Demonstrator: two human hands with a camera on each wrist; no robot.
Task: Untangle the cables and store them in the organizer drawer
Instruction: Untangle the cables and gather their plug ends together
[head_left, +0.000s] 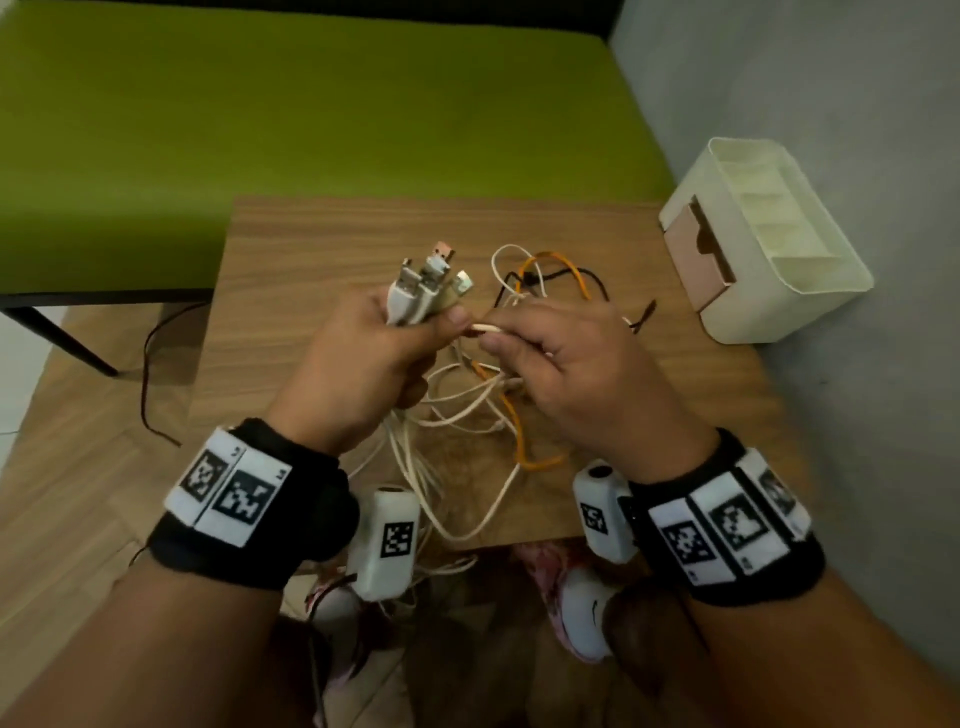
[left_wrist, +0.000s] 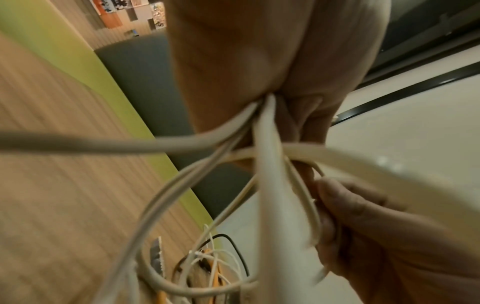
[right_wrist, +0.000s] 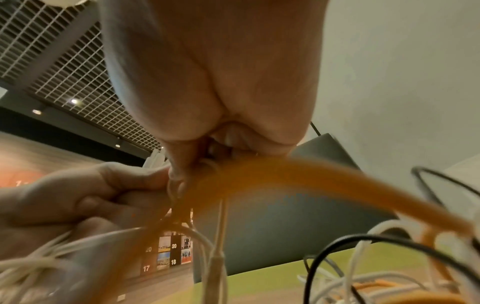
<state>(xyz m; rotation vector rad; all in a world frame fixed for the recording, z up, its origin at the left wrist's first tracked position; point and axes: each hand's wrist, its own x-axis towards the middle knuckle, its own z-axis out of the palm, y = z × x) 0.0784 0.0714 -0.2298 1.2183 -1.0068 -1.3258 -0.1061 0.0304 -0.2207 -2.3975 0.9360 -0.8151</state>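
**Cables gathered, nothing stored yet**

A bunch of white USB plug ends (head_left: 423, 283) is gripped in the left hand (head_left: 363, 358); one thin white cable (head_left: 488, 327) is pinched by the right hand (head_left: 566, 374). The white, orange and black tangle (head_left: 524, 291) is left on the small wooden table (head_left: 291, 312). The cream plastic organizer's pink drawer (head_left: 701, 260) looks barely opened, probably empty.

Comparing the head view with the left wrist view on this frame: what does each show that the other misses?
Only the head view shows the cream organizer with its pink drawer at the table's far right, and the bundle of USB plugs sticking up from the left hand.

Only the left wrist view shows the white cables leaving the underside of that fist.

Both show the right hand pinching a white cable, and the orange cable in the tangle.
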